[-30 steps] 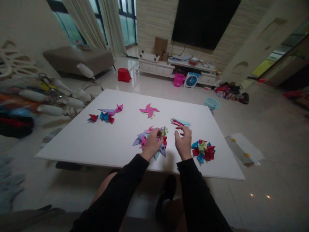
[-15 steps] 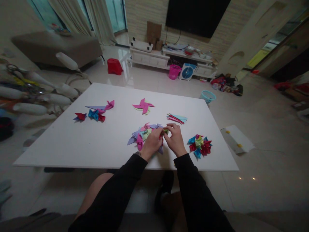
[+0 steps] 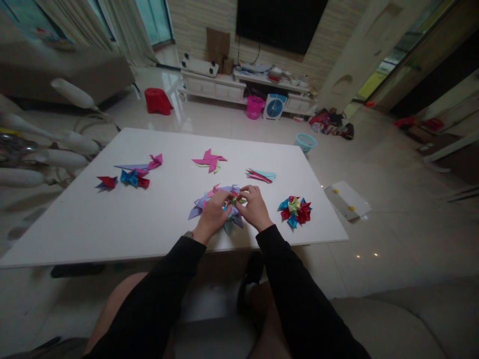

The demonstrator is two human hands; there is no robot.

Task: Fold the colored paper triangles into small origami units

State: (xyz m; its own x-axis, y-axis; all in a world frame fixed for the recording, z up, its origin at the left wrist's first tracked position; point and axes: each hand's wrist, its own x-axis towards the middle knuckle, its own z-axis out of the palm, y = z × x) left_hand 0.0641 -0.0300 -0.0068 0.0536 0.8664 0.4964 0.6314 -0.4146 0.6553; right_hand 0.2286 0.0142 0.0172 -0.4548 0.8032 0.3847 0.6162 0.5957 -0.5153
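Note:
My left hand (image 3: 213, 215) and my right hand (image 3: 255, 207) meet over a flat cluster of folded paper pieces (image 3: 202, 203) in purple, pink and green near the front of the white table (image 3: 112, 219). Both hands have their fingers pinched together on a small green and red folded piece (image 3: 235, 200) at the cluster's right side. Just right of my right hand lies a finished ball of red, blue and green folded paper (image 3: 295, 211).
Further back on the table lie a pink pinwheel (image 3: 208, 160), a few flat folded strips (image 3: 261, 175), and red, blue and pink folded pieces (image 3: 129, 175) at the left. White rounded rods (image 3: 71, 144) stick out beside the table's left edge. A white board (image 3: 348, 200) lies on the floor at the right.
My right hand has moved left from open air onto the paper cluster and joined the left hand there. The view has dropped and shifted, so the table sits lower left.

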